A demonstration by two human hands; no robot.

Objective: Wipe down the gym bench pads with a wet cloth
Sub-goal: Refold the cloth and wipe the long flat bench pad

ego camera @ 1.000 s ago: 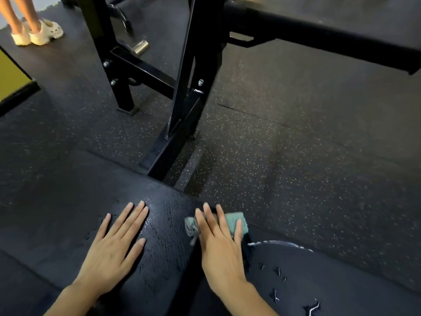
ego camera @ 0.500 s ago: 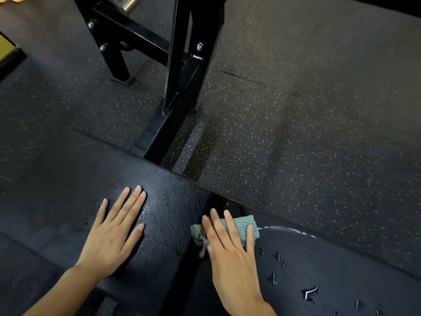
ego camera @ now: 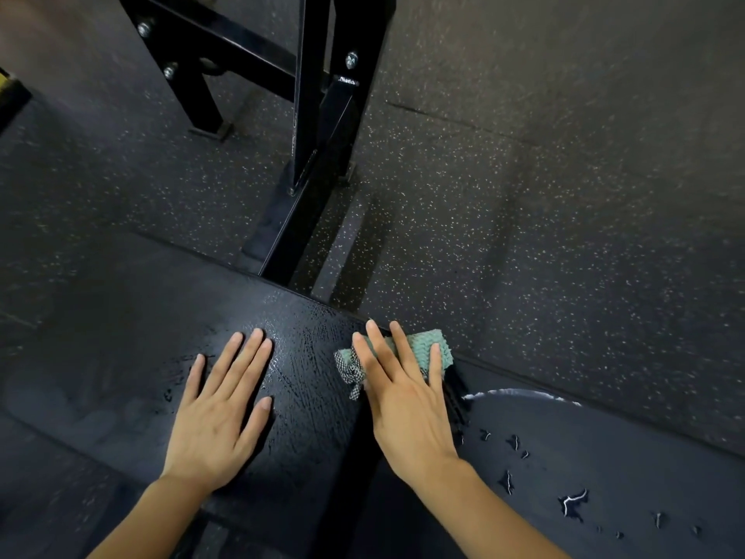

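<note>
Wiping at the far edge of the bench, right at the seam between two pads: right hand (ego camera: pixel 407 405) laid flat, fingers straight and slightly spread, pressing the folded teal cloth (ego camera: pixel 437 349) down without curling round it. Cloth sitting at the far end of the gap (ego camera: pixel 350 478) between the left pad (ego camera: pixel 314 381) and the right pad (ego camera: pixel 604 457), a frayed corner poking out beside the index finger. Left hand (ego camera: pixel 217 421) likewise open, palm down on the left pad, holding nothing, apparently just bracing. Left pad glistening with wet streaks around both hands, so likely already covered; right pad looking dull and dry, with cracked, peeling patches (ego camera: pixel 572 504) in its cover. Probably mid-task, then, with the right pad left to do. Next move calling for a slide of the cloth rightward or back toward the body under steady flat pressure, and for care over the peeling spots, liable to snag the weave. Compared with a second ago, hardly any shift: same flat press, same place at the seam, left hand unmoved on the wet pad. Only the view tipped lower, dropping a pair of sandalled feet and a long black bar out of sight, with the black frame post (ego camera: pixel 314 115) now reaching the top edge
</note>
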